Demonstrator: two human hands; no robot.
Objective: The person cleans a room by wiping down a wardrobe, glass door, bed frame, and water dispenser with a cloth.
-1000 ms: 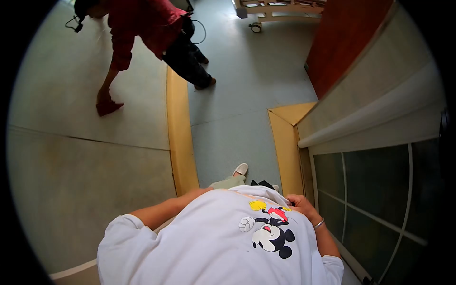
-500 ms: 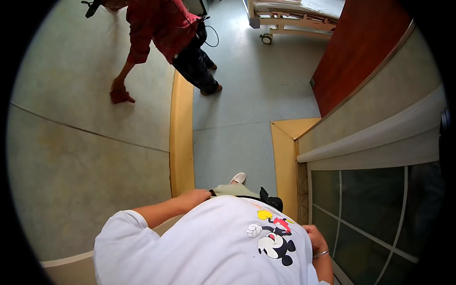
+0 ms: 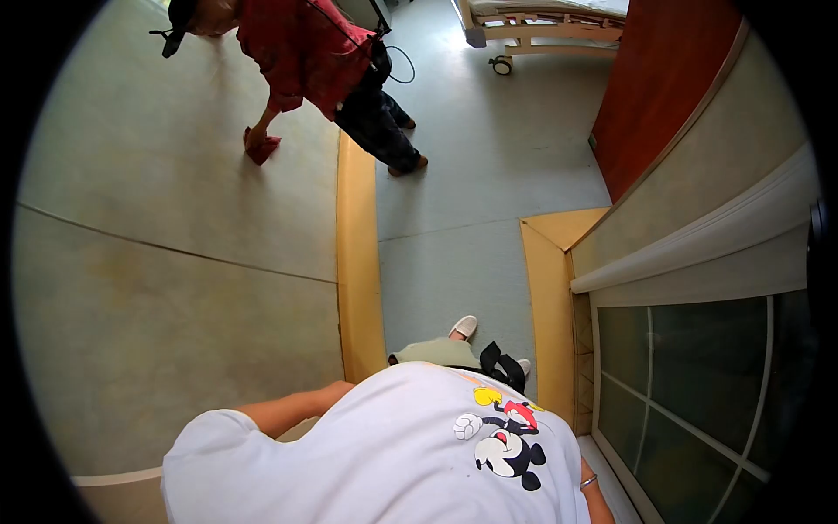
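Behind the shirt [image 3: 367, 454], the left hand and right hand are out of sight, so I cannot tell whether their fingers grip anything or hang loose. The left forearm [image 3: 292, 410] slants forward and inward from its sleeve, cut off from view at the shirt's edge; only a short stretch of the right forearm [image 3: 598, 504] shows, below one bracelet [image 3: 589, 481], close against the shirt's other side. That single shirt covers the wearer's front and bears one printed figure [image 3: 506, 450]. Past its hem, two shoes [image 3: 464, 327] stand on the floor [image 3: 454, 262]. Farther out, one co-worker [image 3: 305, 61] bends, one arm lowered, holding one red cloth [image 3: 264, 151] at the wall [image 3: 175, 323]. Beyond are one bed [image 3: 541, 33] and one door [image 3: 668, 87].
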